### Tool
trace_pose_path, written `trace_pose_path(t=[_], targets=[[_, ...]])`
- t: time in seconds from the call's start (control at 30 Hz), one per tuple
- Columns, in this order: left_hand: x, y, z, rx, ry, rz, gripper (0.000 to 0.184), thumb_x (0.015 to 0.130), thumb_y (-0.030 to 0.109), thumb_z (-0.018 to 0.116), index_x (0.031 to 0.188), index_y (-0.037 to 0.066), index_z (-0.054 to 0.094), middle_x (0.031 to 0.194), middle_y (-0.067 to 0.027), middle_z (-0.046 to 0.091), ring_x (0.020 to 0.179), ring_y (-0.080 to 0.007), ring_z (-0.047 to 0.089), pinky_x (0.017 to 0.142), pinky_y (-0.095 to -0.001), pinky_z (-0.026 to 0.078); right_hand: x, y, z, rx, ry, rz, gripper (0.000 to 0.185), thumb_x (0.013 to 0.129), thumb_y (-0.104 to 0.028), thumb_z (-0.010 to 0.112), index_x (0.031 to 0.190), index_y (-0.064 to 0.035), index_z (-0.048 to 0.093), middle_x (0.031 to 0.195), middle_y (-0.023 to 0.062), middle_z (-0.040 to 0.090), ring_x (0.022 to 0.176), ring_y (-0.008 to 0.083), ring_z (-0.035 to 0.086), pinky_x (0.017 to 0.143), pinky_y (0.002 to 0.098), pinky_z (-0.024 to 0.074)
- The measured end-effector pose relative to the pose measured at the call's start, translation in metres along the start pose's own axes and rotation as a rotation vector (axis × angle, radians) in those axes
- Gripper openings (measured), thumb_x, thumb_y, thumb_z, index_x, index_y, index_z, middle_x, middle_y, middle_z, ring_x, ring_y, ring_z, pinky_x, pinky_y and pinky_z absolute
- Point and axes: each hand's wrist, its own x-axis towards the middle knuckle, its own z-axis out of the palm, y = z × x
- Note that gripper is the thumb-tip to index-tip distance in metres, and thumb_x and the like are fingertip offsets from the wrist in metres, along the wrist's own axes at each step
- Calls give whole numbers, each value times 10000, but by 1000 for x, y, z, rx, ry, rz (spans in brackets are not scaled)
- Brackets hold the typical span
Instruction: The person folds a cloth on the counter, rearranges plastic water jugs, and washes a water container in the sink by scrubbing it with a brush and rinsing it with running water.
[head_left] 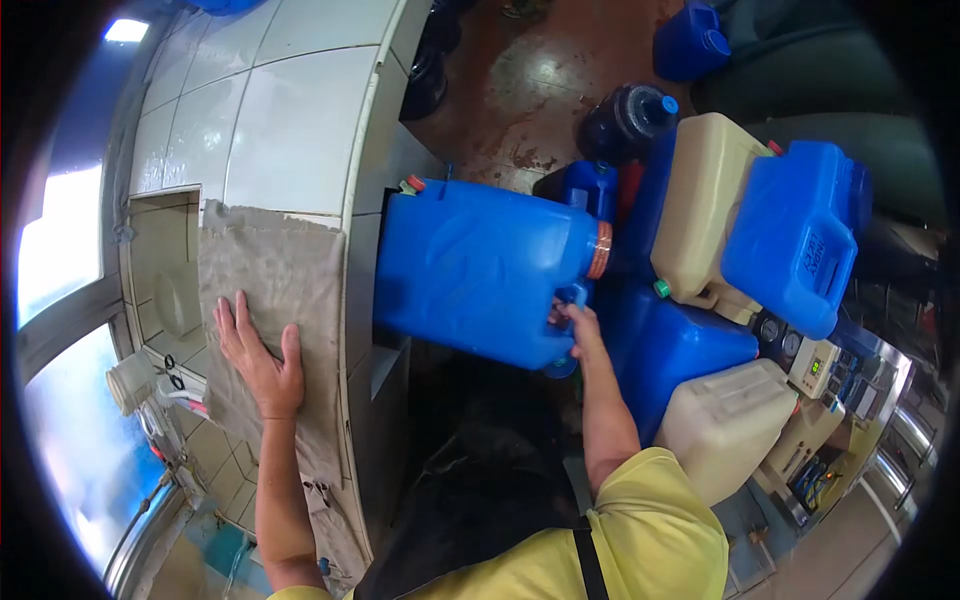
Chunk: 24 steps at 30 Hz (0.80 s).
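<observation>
Fingertips of the right grip [579, 326] are partly hidden by the large blue jug [480, 270]. The table [300, 120] partly conceals dark objects [428, 85]; the upper edge crops a blue object [225, 4]; digits on the display unit [813, 367] are too small to read.

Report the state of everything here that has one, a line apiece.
Grey-brown cloth: spread on tiled counter
Left hand: flat on the cloth, fingers apart
Held blue jerrycan: orange cap on
Right hand: gripping that jerrycan
Round water jug: blue cap on
Digital display: lit
</observation>
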Motion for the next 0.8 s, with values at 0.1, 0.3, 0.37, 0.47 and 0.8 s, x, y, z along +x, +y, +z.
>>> trace_pose_path(t=[0.1, 0.3, 0.37, 0.47, 0.8], targets=[[-2, -4, 3, -9, -7, 3, 751, 920, 387, 611, 1552, 68, 360, 1601, -231, 302, 1478, -409, 270, 1192, -500, 189, 10, 27, 8, -77, -14, 54, 37, 831, -23, 596, 835, -23, 633, 1077, 166, 717, 787, 232, 666, 752, 308, 566], [-2, -8, 2, 5, -8, -19, 721, 931, 349, 602, 1553, 76, 363, 1604, -217, 309, 1475, -395, 281, 1187, -480, 204, 48, 81, -10, -92, -164, 10, 70, 839, -1, 611, 793, -53, 609, 1087, 133, 726, 804, 208, 653, 776, 296, 545], [-3, -8, 2, 2, -12, -26, 706, 937, 334, 598, 1552, 78, 366, 1605, -212, 311, 1470, -390, 289, 1184, -472, 209, 60, 87, -3, -87, -191, 28, 60, 841, 0, 612, 808, -49, 619, 1098, 132, 724, 806, 203, 649, 786, 296, 540], [-2, -4, 4, -17, -16, -27, 692, 943, 322, 594, 1551, 78, 370, 1605, -208, 313, 1464, -385, 298, 1182, -464, 214, 77, 87, 15, -185, -240, 67, 56, 856, -20, 623, 898, -21, 659, 1106, 122, 720, 834, 188, 647, 810, 303, 535], [-1, 2, 1, -15, 4, -37, 656, 962, 312, 586, 1542, 80, 386, 1599, -205, 323, 1439, -367, 333, 1174, -451, 234, 77, 78, 40, -669, 217, -397, 458, 839, -380, 797, 1076, -5, 680, 1024, 158, 717, 904, 283, 676, 845, 352, 541]])
